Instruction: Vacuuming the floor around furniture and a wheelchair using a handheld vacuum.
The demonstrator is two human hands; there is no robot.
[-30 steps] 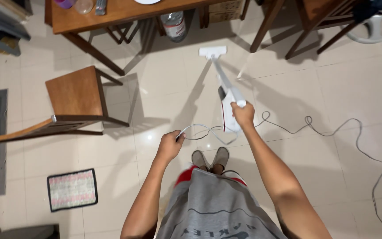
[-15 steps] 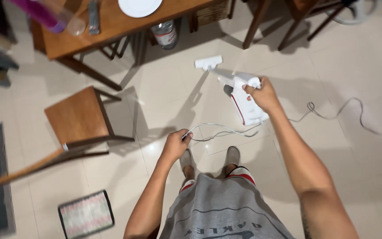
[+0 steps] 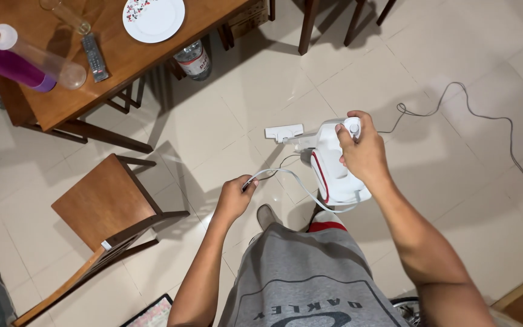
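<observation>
Bright indoor light, glare on glossy tiles, soft furniture shadows, wide-angle edge distortion

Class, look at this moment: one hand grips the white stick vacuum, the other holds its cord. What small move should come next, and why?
Probably push the vacuum forward over the open tiles. The right hand grips its handle with the floor head near the feet, and the left hand holds the cord up off the floor, clear of the head's path. The wooden chair stands off to the side.

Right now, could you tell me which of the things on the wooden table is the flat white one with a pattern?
It is the round plate, lying flat near the table's edge; the remote control beside it is dark and narrow, and the tubes are purple and clear.
</observation>
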